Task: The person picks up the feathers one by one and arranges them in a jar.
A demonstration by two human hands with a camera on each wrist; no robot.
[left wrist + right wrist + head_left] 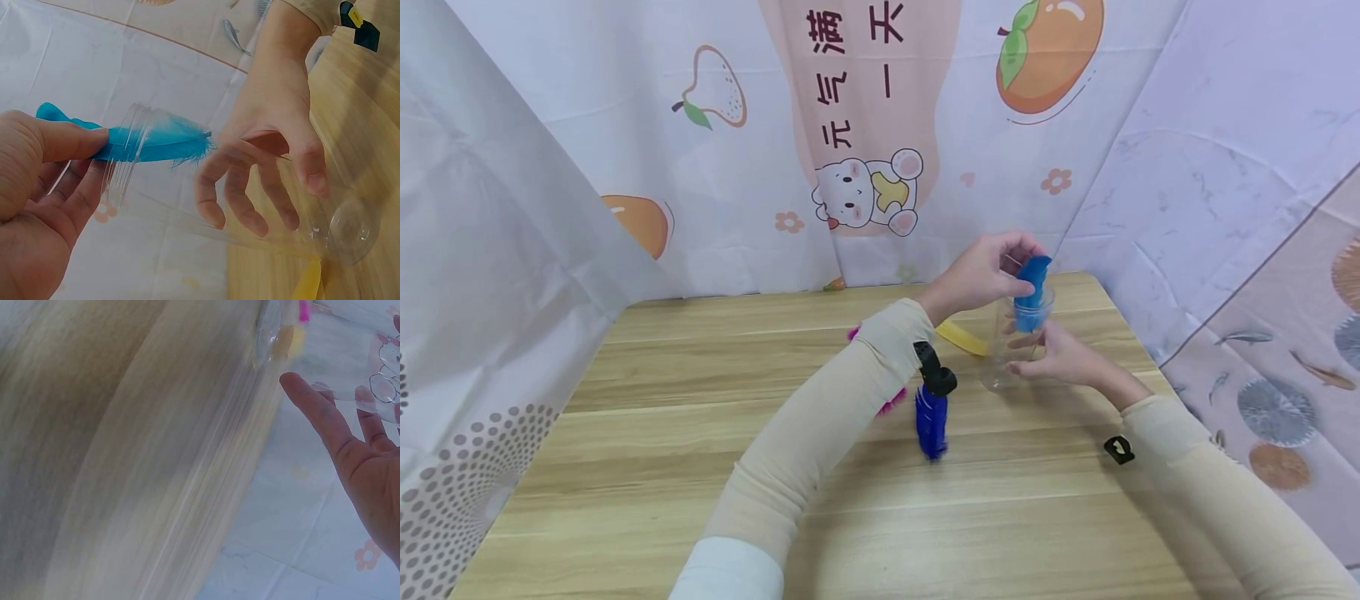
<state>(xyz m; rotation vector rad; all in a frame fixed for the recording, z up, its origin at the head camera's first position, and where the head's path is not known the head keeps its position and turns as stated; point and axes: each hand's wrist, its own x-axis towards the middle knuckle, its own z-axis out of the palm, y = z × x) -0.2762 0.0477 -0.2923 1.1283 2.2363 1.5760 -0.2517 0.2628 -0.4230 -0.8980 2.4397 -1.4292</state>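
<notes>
My left hand [988, 271] pinches a light blue feather [156, 140] between thumb and fingers at the mouth of a clear plastic jar [1002, 354]. The feather's fluffy end is inside the threaded rim, while its other end sticks out in my grip. Lower down, my right hand [1063, 358] holds the jar around its side, thumb on one side and fingers on the other. The right wrist view shows this hand [369, 469] with part of the transparent wall [350, 356]. The jar stands upright or slightly tilted; whether its base touches the table cannot be told.
A dark blue feather [932, 423] lies on the wooden table [662, 433] below my left wrist. Behind the jar is a yellow feather [962, 338]. Something magenta and fluffy [892, 403] is partly hidden under my left forearm. Printed curtains [700, 208] hang behind and beside the table.
</notes>
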